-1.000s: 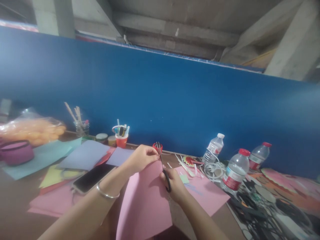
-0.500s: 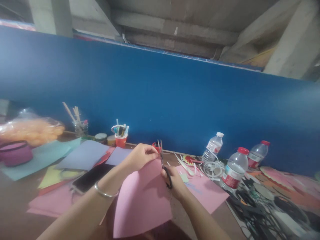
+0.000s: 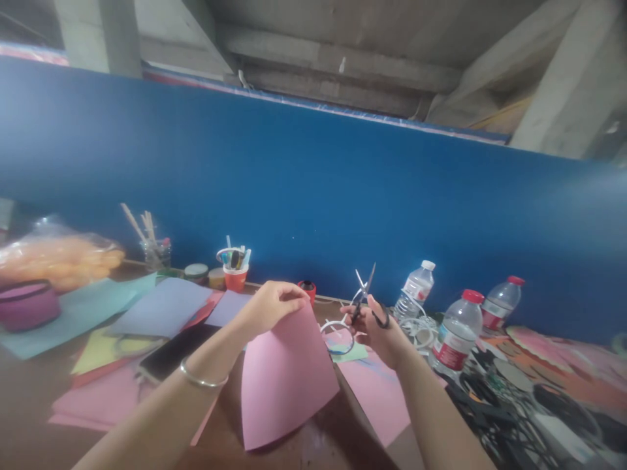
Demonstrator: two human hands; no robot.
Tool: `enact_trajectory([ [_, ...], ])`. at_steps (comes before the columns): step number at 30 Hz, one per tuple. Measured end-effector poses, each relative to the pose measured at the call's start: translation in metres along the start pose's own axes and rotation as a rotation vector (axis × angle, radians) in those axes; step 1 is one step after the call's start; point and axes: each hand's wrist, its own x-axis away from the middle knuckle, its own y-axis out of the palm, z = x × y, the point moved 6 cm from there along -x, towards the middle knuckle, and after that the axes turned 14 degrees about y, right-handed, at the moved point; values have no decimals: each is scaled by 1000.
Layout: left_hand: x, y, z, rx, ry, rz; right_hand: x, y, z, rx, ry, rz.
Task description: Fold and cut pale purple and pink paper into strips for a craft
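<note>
My left hand, with a silver bangle on its wrist, pinches the top edge of a pink sheet of paper. The sheet hangs bent above the table. To its right, my right hand holds scissors by their dark handles. Their blades point up and stand apart, clear of the sheet. Below the scissors lie a white ring, a pale green paper piece and another pink sheet flat on the table.
Plastic bottles stand on the right, near tangled dark pieces. Coloured papers and a dark phone lie left. Behind are a red cup with pens, a red roll and a blue partition.
The scissors have moved right, away from the pink sheet's edge, and their blades have spread. The white ring now shows beneath them. My left hand keeps its pinch on the sheet.
</note>
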Motion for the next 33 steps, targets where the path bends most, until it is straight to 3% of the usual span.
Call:
enact_trajectory([
  [7, -2, -13, 11, 3, 77, 43, -6, -71, -1, 433, 28, 463],
  [12, -1, -29, 21, 145, 178, 42, -20, -88, 17, 733, 150, 656],
  [18, 3, -45, 32, 491, 397, 279, -37, -65, 54, 967, 292, 644],
  [23, 1, -34, 13, 769, 339, 405, -35, -44, 64, 1015, 288, 605],
  [28, -3, -19, -9, 875, 268, 427, -20, -17, 30, 871, 67, 556],
  [33, 0, -7, -17, 886, 209, 374, 4, 48, -7, 582, -199, 220],
])
